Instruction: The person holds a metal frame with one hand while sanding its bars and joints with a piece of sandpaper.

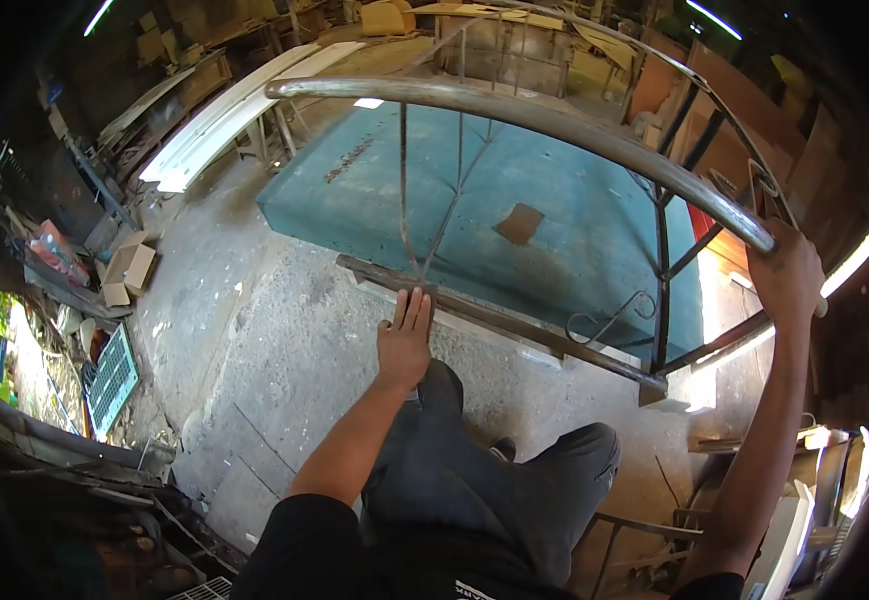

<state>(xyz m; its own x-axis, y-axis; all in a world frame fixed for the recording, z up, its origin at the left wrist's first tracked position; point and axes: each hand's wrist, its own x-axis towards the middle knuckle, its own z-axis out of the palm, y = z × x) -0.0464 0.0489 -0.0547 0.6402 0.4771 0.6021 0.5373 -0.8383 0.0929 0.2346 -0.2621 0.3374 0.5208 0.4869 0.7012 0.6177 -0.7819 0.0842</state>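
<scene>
A metal frame of round tubes and thin rods stands before me, its thick upper tube (515, 112) curving across the view. My left hand (405, 338) lies with fingers stretched out, the tips touching the lower bar (495, 320) of the frame. At the far right end of the upper tube, my right hand (787, 262) is closed around the frame; its fingertips are partly hidden. A pale tip shows just below that hand, and I cannot make out what it is. A scroll-shaped rod (610, 322) curls inside the frame near its right side.
Behind the frame is a large blue-green slab (355, 200) with a brown patch (520, 224). Long white boards (245, 110) lie at the back left. On the left are an open cardboard box (130, 268) and a teal grid panel (113, 382). Scrap pieces lie at lower right.
</scene>
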